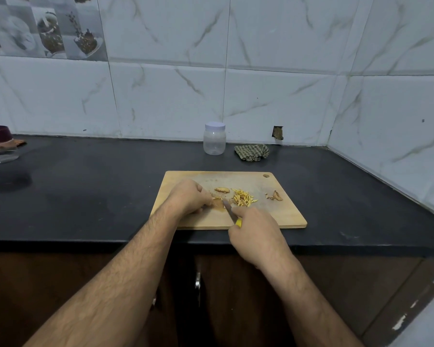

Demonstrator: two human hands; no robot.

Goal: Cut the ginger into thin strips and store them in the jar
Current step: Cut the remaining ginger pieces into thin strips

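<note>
On the wooden cutting board [281, 216], the left hand [187, 196] curls its fingers over a ginger piece [217, 202], seemingly pinning it down. The right hand [257, 234] grips a yellow-handled knife [229, 210], blade at the ginger. Cut strips [242, 196] lie just right of it. The lidded jar [214, 139] stands far behind on the dark bench [85, 186], beside a checked cloth [252, 152].

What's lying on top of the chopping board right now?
A pile of ginger strips, a ginger slice, peel scraps. The left hand covers the piece being cut.

Left hand [189, 196] curled, fingertips down; right hand [257, 234] fisted.
</note>
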